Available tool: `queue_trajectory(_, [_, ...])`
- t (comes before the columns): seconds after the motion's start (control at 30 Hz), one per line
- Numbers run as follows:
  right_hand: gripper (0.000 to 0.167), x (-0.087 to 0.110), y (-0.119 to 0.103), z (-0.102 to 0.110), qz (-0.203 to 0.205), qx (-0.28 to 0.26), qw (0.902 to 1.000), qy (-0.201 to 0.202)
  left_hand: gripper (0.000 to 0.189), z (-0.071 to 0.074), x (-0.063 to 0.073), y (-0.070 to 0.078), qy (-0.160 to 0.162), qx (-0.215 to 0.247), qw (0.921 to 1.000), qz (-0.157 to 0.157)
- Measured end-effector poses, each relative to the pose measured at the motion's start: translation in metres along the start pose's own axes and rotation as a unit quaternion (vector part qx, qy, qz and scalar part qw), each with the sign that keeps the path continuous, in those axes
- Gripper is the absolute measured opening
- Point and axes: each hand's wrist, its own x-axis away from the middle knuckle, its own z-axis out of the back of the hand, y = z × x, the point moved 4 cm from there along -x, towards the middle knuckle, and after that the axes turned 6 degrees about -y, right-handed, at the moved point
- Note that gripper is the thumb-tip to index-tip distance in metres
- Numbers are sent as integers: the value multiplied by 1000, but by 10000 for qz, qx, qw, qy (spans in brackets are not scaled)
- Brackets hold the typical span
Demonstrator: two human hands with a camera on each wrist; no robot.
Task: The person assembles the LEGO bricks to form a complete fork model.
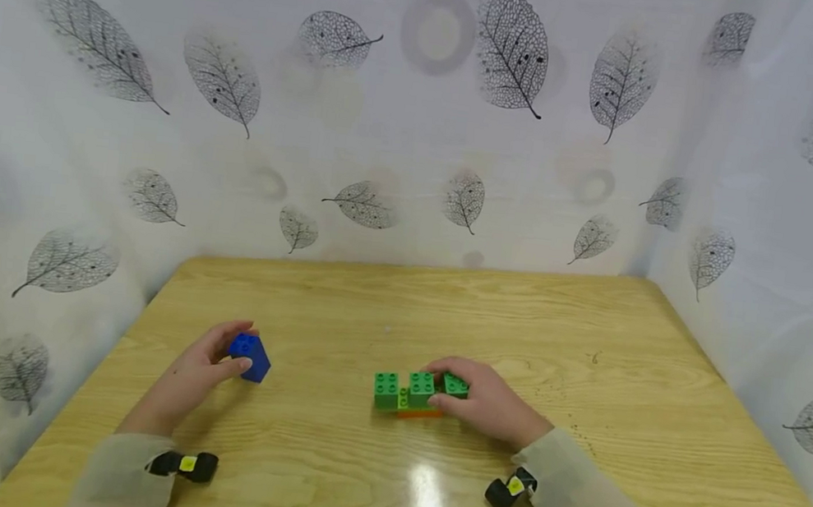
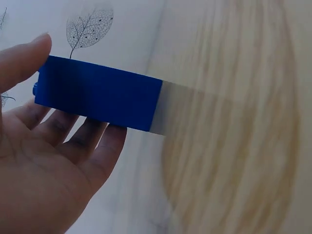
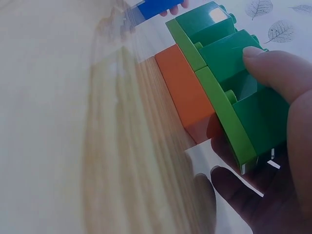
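A tall blue toy brick point(image 1: 252, 358) with studs on top stands at the left of the table. My left hand point(image 1: 209, 365) holds it between thumb and fingers; in the left wrist view the blue brick point(image 2: 97, 92) shows its long smooth side. Right of the middle, my right hand point(image 1: 484, 400) grips a brick assembly point(image 1: 421, 389), thumb on its near side. In the right wrist view that assembly has an orange brick point(image 3: 185, 87) at the bottom, thin light green pieces point(image 3: 222, 112) above it, and several darker green bricks point(image 3: 222, 56) on top.
Both hands work over a wood-grain table point(image 1: 325, 460). A white curtain point(image 1: 389, 136) printed with leaves hangs behind and at the sides of it. Each wrist wears a black band point(image 1: 183, 464) with a yellow mark. Small dark specks point(image 1: 576, 431) lie right of the right hand.
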Motion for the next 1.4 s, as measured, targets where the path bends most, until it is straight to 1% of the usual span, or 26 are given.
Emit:
queue_trajectory(0.03, [47, 0, -1, 0, 9, -11, 10000, -6, 71, 0, 0, -3, 8, 104, 9999, 35])
queue_trajectory(0.13, [47, 0, -2, 0, 6, -28, 10000, -8, 67, -1, 0, -9, 59, 217, 9997, 106])
queue_trajectory(0.3, [46, 1, 0, 0, -43, -47, 10000, -3, 64, 0, 1, -13, 140, 113, 9996, 222])
queue_trajectory(0.43, [46, 1, 0, 1, -45, -50, 10000, 19, 61, -2, -1, -12, 161, -15, 9997, 198])
queue_trajectory(0.57, [46, 2, -1, 0, 4, 7, 9999, 101, 59, -5, -3, -10, 127, 2, 9998, 143])
queue_trajectory(0.77, [48, 3, -7, 4, 27, 39, 9994, 337, 56, -14, -7, -5, -47, 72, 9999, 58])
queue_trajectory(0.93, [48, 3, -11, 9, 7, -29, 9992, 408, 52, -25, -10, 3, -214, 18, 9998, 43])
queue_trajectory(1.07, [45, 4, -12, 13, -60, -106, 9986, 505, 50, -35, -14, 9, -323, -2, 9994, 131])
queue_trajectory(1.13, [45, 5, -14, 15, -71, -123, 9985, 538, 49, -41, -16, 12, -396, -32, 9991, 123])
queue_trajectory(1.23, [45, 6, -17, 18, 3, -153, 9982, 583, 47, -53, -20, 16, -560, 20, 9984, 94])
queue_trajectory(1.4, [45, 6, -22, 23, 113, -293, 9974, 655, 42, -77, -28, 26, -895, 124, 9959, 6])
